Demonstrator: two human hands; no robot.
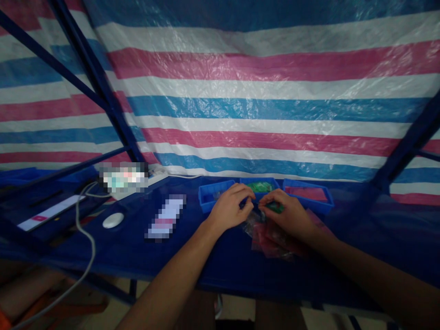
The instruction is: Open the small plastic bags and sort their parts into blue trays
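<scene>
My left hand (231,206) and my right hand (288,211) meet over the dark blue table (192,256), fingertips almost touching. The right hand is closed in a pinch on a small green part (277,208). The left hand's fingers are curled together at the same spot; what they pinch is too small to make out. Under the right hand lies a heap of reddish clear plastic bags (271,238). Right behind the hands stand three blue trays: the left tray (210,194), the middle tray (271,182) with green parts in it, and the right tray (309,194) with red contents.
A white round object (113,220) and a grey cable (85,238) lie on the table's left. Further left is a flat white strip (51,212). A striped tarpaulin (261,101) closes the back, with dark blue frame poles (99,87) at both sides.
</scene>
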